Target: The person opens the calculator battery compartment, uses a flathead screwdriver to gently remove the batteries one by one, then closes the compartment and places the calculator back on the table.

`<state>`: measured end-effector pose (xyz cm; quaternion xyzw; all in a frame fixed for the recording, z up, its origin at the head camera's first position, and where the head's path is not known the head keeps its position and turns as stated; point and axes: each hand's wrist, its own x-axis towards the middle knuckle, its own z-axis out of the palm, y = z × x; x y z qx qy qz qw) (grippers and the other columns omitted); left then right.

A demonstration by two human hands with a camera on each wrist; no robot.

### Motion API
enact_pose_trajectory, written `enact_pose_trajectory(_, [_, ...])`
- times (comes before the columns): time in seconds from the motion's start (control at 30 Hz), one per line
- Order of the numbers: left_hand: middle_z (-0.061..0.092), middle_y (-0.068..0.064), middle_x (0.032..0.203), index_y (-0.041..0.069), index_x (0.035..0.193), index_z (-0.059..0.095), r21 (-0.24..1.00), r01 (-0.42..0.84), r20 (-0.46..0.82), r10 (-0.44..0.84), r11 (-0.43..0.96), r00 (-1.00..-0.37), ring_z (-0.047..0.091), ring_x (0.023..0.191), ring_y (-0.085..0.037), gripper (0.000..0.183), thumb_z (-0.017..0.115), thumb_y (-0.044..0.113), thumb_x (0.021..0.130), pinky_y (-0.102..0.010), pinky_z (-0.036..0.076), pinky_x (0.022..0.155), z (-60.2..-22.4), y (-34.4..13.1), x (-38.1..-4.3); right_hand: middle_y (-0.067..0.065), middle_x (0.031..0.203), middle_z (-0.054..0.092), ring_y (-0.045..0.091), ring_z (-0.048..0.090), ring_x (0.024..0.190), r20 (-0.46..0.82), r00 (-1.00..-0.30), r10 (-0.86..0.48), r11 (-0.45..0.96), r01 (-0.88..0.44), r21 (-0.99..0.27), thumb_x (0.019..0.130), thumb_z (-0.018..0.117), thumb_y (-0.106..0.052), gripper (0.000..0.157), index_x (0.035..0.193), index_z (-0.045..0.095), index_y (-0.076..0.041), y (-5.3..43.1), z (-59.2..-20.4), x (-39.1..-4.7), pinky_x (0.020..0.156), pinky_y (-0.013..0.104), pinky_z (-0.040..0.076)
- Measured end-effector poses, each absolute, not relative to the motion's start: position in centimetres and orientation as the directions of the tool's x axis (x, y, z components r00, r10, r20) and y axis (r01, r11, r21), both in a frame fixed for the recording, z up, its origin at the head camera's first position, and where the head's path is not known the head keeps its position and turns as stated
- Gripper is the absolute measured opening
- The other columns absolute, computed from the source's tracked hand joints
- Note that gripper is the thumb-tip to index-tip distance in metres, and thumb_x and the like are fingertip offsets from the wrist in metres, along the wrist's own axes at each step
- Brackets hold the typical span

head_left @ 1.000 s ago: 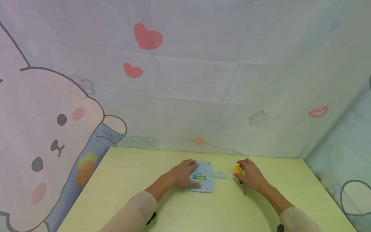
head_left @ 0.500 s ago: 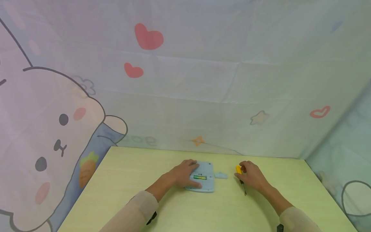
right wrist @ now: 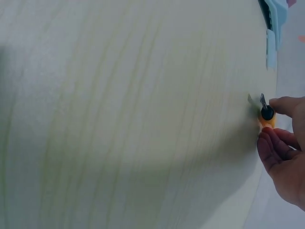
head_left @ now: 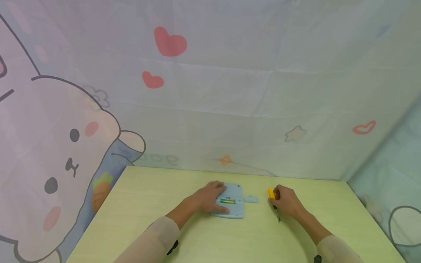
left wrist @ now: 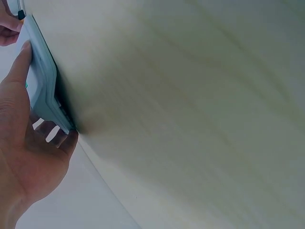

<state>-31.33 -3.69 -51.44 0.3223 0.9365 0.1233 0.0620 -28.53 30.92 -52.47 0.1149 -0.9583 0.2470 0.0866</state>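
Observation:
A light-blue calculator (head_left: 234, 209) lies face down on the table, with a green battery (head_left: 227, 201) in its uncovered slot. My left hand (head_left: 208, 197) grips the calculator by its left side; in the left wrist view the thumb lies along one side and the other fingers bend round an edge. The small battery cover (head_left: 251, 199) lies just right of the calculator. Farther right, my right hand (head_left: 287, 199) pinches a screwdriver (head_left: 271, 193) by its yellow handle. Its metal shaft points toward the near side, low over the table or on it.
The pale wooden table (head_left: 164, 186) ends at the back against a printed cloth (head_left: 210, 120) with hearts and a large cartoon animal. Another cloth (head_left: 394, 182) hangs along the right side.
My right fingers, spread about the screwdriver's handle before, have drawn together on it. The screwdriver has barely moved. My left hand still holds the calculator in the same place.

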Motion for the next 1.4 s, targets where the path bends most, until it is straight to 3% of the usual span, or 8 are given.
enact_pose_trajectory(0.53, [0.028, -0.001, 0.161, 0.019, 0.155, 0.035, 0.276, 0.591, -0.031, 0.622, 0.758, -0.783, 0.024, 0.148, -0.023, 0.098, 0.061, 0.076, 0.08, -0.045, 0.035, 0.111, -51.6, -3.8, -31.4, 0.008, 0.088, 0.064, 0.022, 0.06, 0.079, 0.117, -0.986, -0.12, 0.867, -0.162, -0.472, 0.084, 0.073, -0.01, 0.023, 0.099, 0.063, 0.004, 30.5, -51.9, -28.3, 0.071, 0.038, 0.053])
enact_pose_trajectory(0.87, [0.029, -0.002, 0.16, 0.018, 0.155, 0.036, 0.275, 0.594, -0.026, 0.624, 0.756, -0.781, 0.024, 0.147, -0.024, 0.098, 0.061, 0.076, 0.079, -0.045, 0.035, 0.111, -51.7, -3.8, -31.5, 0.012, 0.09, 0.066, 0.024, 0.062, 0.082, 0.132, -0.979, -0.154, 0.863, -0.199, -0.465, 0.086, 0.071, -0.008, 0.024, 0.103, 0.064, 0.008, 30.5, -50.9, -28.5, 0.072, 0.04, 0.054])
enact_pose_trajectory(1.13, [0.028, -0.001, 0.16, 0.019, 0.155, 0.036, 0.278, 0.59, -0.026, 0.62, 0.758, -0.784, 0.024, 0.147, -0.023, 0.098, 0.061, 0.077, 0.079, -0.045, 0.035, 0.111, -51.8, -3.8, -31.6, 0.009, 0.089, 0.065, 0.02, 0.06, 0.075, 0.17, -0.966, -0.194, 0.837, -0.253, -0.485, 0.088, 0.068, -0.007, 0.021, 0.104, 0.064, 0.006, 29.9, -49.5, -28.8, 0.07, 0.039, 0.053])
enact_pose_trajectory(1.4, [0.028, 0.0, 0.161, 0.02, 0.155, 0.036, 0.282, 0.581, -0.03, 0.612, 0.764, -0.79, 0.023, 0.148, -0.022, 0.098, 0.061, 0.077, 0.079, -0.045, 0.034, 0.112, -51.8, -3.8, -31.4, 0.007, 0.088, 0.064, 0.014, 0.06, 0.063, 0.166, -0.964, -0.206, 0.769, -0.264, -0.582, 0.091, 0.066, -0.007, 0.016, 0.104, 0.061, 0.003, 28.7, -48.2, -28.6, 0.058, 0.029, 0.051])
